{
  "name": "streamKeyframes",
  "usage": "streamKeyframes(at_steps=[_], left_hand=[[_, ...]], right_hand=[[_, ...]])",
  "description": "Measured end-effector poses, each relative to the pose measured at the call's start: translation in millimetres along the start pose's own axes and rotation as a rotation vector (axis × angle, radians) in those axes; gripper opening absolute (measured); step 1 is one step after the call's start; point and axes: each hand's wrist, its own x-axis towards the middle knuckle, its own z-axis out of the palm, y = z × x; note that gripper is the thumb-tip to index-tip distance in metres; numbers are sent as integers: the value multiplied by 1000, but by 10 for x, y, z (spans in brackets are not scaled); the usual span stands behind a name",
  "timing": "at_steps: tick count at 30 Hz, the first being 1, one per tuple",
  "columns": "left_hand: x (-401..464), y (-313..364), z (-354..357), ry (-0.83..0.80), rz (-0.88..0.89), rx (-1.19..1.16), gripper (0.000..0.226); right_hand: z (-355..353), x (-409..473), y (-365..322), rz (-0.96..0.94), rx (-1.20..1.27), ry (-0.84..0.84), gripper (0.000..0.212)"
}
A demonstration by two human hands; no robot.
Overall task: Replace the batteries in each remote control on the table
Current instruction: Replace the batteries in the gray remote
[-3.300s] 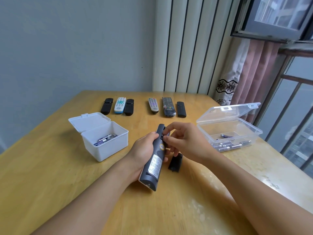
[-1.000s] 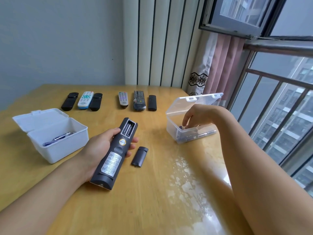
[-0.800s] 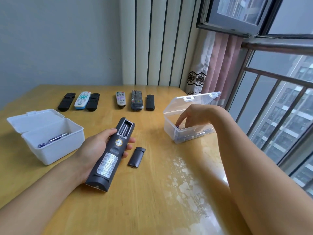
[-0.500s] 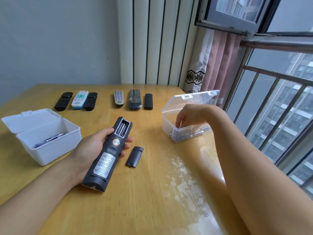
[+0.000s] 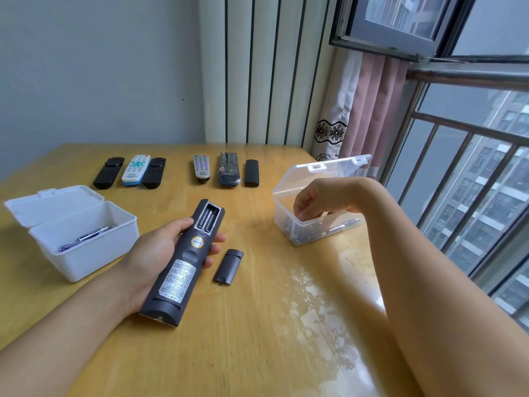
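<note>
Remote (image 5: 183, 262) lies back-up in the left hand's (image 5: 154, 253) curled grip, bay emptied, cover (image 5: 228, 266) on the table — right hand (image 5: 313, 203) dips into the clear box (image 5: 289, 222), grip unclear; six remotes (image 5: 177, 170) wait along the far edge.

L hand (image 5: 154, 253) grips dark remote (image 5: 183, 265) face-down, batt bay open, looks empty. Batt cover (image 5: 228, 266) on table (image 5: 257, 339) just R of it. R hand (image 5: 317, 202) dips into clear box (image 5: 289, 222), fingers curled; can't tell if holding anything. White box (image 5: 86, 253) w/ batts on L. 6 remotes in row at far edge.
</note>
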Motion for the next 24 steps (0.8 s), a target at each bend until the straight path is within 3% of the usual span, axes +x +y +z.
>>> streamKeyframes(at_steps=[7, 18, 24], left_hand=[[-22, 7, 7, 4, -3, 10, 40], [3, -5, -10, -3, 3, 8, 41], [54, -36, -50, -15, -6, -4, 41]], right_hand=[[-1, -38, -32, -84, 289, -96, 9], [45, 25, -90, -60, 219, -28, 22], [-81, -92, 31, -133, 564, -105, 10]])
